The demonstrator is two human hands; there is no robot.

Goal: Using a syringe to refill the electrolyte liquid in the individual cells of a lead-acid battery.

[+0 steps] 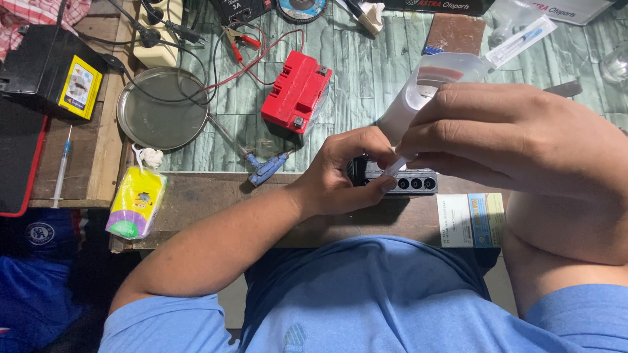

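My right hand (pixel 517 140) grips a translucent plastic squeeze bottle (pixel 435 82), tilted so its thin white nozzle (pixel 394 167) points down at a small black battery (pixel 409 180) with a row of round filler holes on top. My left hand (pixel 347 173) rests on the battery's left end and holds it steady at the edge of the bench. Part of the battery is hidden under both hands.
A red battery (pixel 296 91) with red leads lies behind. A round metal lid (pixel 163 108), blue clamp (pixel 267 168), yellow packet (pixel 136 202), syringe (pixel 62 167) and black battery with yellow label (pixel 52 72) sit to the left. A printed box (pixel 471 219) lies at right.
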